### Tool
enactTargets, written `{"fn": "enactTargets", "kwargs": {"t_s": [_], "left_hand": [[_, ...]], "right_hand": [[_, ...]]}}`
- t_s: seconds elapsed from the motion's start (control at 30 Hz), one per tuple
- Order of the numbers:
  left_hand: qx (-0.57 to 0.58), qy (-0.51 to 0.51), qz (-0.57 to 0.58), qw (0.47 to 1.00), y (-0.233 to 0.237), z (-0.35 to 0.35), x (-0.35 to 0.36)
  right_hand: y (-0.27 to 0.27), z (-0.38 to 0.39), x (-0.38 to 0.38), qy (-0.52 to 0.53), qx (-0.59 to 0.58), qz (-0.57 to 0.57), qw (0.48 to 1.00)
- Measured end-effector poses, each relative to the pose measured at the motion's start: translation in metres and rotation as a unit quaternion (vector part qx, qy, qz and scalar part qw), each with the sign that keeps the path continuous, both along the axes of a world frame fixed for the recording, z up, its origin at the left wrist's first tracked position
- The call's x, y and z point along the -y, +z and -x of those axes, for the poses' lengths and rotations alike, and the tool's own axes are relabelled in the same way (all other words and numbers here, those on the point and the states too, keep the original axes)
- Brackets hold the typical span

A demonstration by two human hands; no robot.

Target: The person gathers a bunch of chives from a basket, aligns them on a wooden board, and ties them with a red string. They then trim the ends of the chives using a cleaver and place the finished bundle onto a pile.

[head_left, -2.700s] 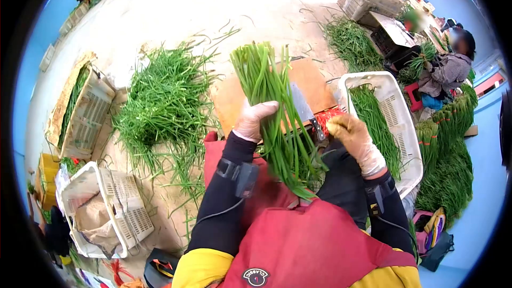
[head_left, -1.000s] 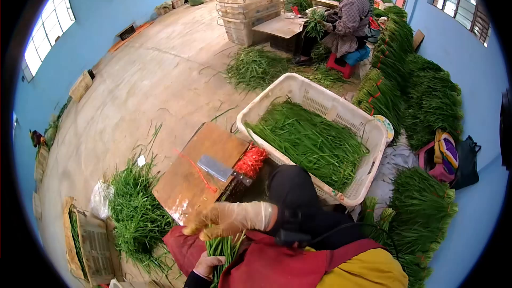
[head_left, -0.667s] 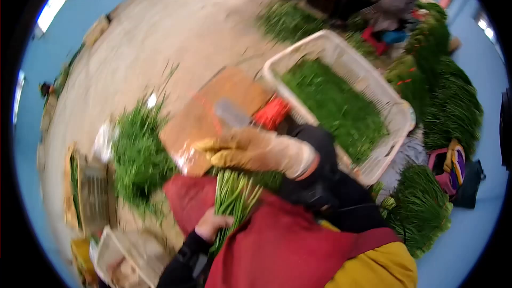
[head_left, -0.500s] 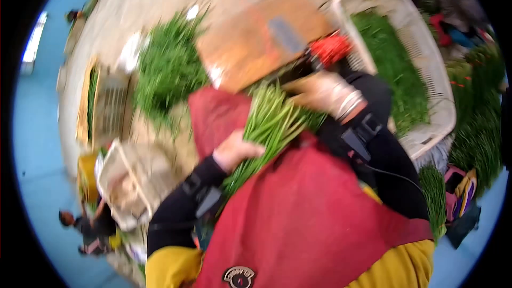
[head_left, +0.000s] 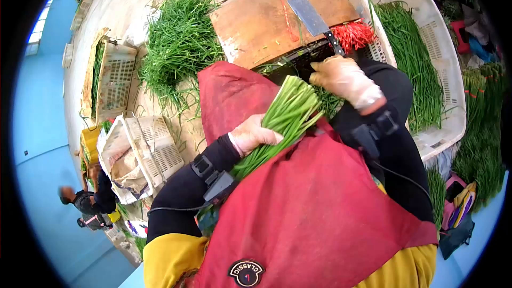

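My left hand (head_left: 256, 134), in a thin clear glove, is wrapped round a bunch of green chives (head_left: 290, 108). Their pale, even stem ends point up and away, over the red apron (head_left: 304, 208) on my lap. To the right of the bunch and apart from it is my gloved right hand (head_left: 341, 77), its fingers loosely bent and nothing visible in them. Just beyond that hand lies a cleaver (head_left: 309, 16) on a wooden board (head_left: 256, 26), its black handle pointing towards me. Red ties (head_left: 354, 36) are heaped beside the handle.
Loose chives (head_left: 181, 42) are piled on the floor left of the board. A white crate (head_left: 453, 74) of chives stands at right, with tied bunches (head_left: 480, 122) beyond it. More crates (head_left: 154, 133) stand at left, near another person (head_left: 88, 200).
My right hand has drawn back from the stem ends, to the right. The left hand keeps its hold on the chives. The view has steadied and shifted slightly.
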State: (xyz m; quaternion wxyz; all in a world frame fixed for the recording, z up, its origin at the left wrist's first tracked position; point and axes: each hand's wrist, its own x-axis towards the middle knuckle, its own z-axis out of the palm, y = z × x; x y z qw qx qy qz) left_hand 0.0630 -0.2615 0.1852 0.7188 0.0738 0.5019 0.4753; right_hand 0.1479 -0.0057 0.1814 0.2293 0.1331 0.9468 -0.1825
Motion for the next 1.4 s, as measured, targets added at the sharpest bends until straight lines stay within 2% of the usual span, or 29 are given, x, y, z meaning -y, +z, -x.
{"fn": "enactTargets", "kwargs": {"t_s": [0.03, 0.1, 0.17, 0.2, 0.23, 0.3, 0.37, 0.43, 0.5, 0.57, 0.63, 0.7, 0.73, 0.77, 0.83, 0.93, 0.97, 1.03, 1.07, 1.1, 1.2, 1.23, 1.33, 1.4], "left_hand": [[-0.006, 0.009, -0.012, 1.000, 0.000, 0.002, -0.002], [-0.003, 0.020, -0.018, 1.000, 0.000, -0.007, 0.005], [-0.006, 0.031, -0.030, 0.999, -0.003, -0.008, 0.001], [0.006, 0.021, -0.022, 1.000, 0.002, -0.007, -0.001], [0.019, 0.014, -0.011, 1.000, 0.004, -0.007, -0.001], [0.009, 0.007, -0.008, 1.000, 0.000, -0.006, 0.000], [-0.003, -0.004, -0.003, 1.000, 0.000, -0.006, 0.002], [-0.011, -0.005, 0.000, 1.000, 0.004, -0.006, 0.002], [-0.006, -0.001, -0.002, 1.000, 0.005, -0.009, 0.002], [-0.002, 0.001, -0.006, 1.000, 0.005, -0.010, 0.001], [0.006, 0.013, -0.025, 1.000, 0.002, -0.011, 0.003], [-0.006, 0.002, -0.025, 1.000, 0.002, -0.011, 0.002], [-0.018, -0.010, -0.023, 1.000, 0.002, -0.012, 0.002], [-0.017, -0.010, -0.023, 1.000, 0.003, -0.012, 0.002], [-0.050, 0.008, -0.022, 0.998, 0.004, -0.011, 0.003], [-0.031, 0.012, -0.011, 0.999, 0.000, -0.010, 0.004], [-0.031, 0.012, -0.014, 0.999, 0.000, -0.009, 0.003], [-0.018, 0.012, -0.019, 1.000, 0.002, -0.010, 0.002], [-0.017, 0.012, -0.019, 1.000, 0.004, -0.010, 0.001], [-0.026, 0.006, -0.010, 1.000, 0.006, -0.010, -0.001], [-0.051, -0.006, -0.010, 0.999, 0.012, -0.010, -0.003], [-0.065, -0.008, -0.018, 0.998, 0.013, -0.010, -0.003], [-0.072, -0.007, -0.026, 0.997, 0.009, -0.011, 0.000], [-0.065, -0.003, -0.024, 0.998, 0.011, -0.012, 0.000]], "right_hand": [[-0.071, -0.013, -0.020, -0.080, -0.296, 0.260, 0.916], [-0.017, -0.014, -0.025, -0.118, -0.250, 0.302, 0.913], [0.032, -0.010, -0.017, -0.111, -0.313, 0.332, 0.883], [0.058, -0.011, -0.005, -0.148, -0.280, 0.352, 0.881], [0.035, -0.004, -0.005, -0.078, -0.351, 0.327, 0.874], [0.033, 0.001, 0.005, 0.030, -0.312, 0.342, 0.886], [0.016, 0.002, 0.014, 0.036, -0.213, 0.370, 0.904], [-0.001, 0.002, 0.024, 0.084, -0.314, 0.347, 0.880], [-0.009, 0.001, 0.029, 0.069, -0.317, 0.377, 0.867], [-0.009, 0.003, 0.028, 0.071, -0.250, 0.348, 0.901], [-0.021, 0.001, 0.028, 0.079, -0.278, 0.339, 0.895], [-0.033, -0.004, 0.021, 0.025, -0.306, 0.315, 0.898], [-0.039, 0.000, 0.013, 0.033, -0.328, 0.168, 0.929], [-0.039, -0.002, 0.003, -0.032, -0.293, 0.180, 0.938], [-0.052, -0.009, -0.021, -0.066, -0.228, 0.100, 0.966], [-0.038, -0.020, -0.030, -0.117, -0.225, 0.159, 0.954], [-0.026, -0.021, -0.026, -0.117, -0.225, 0.157, 0.954], [-0.003, -0.019, -0.013, -0.017, -0.314, 0.240, 0.919], [0.001, -0.017, -0.007, 0.034, -0.301, 0.247, 0.920], [0.006, -0.017, 0.004, 0.042, -0.264, 0.224, 0.937], [-0.021, -0.014, 0.020, 0.031, -0.243, 0.311, 0.918], [-0.014, -0.016, 0.027, 0.009, -0.239, 0.298, 0.924], [-0.020, -0.013, 0.025, 0.028, -0.249, 0.287, 0.925], [-0.026, -0.014, 0.026, 0.006, -0.311, 0.154, 0.938]]}}
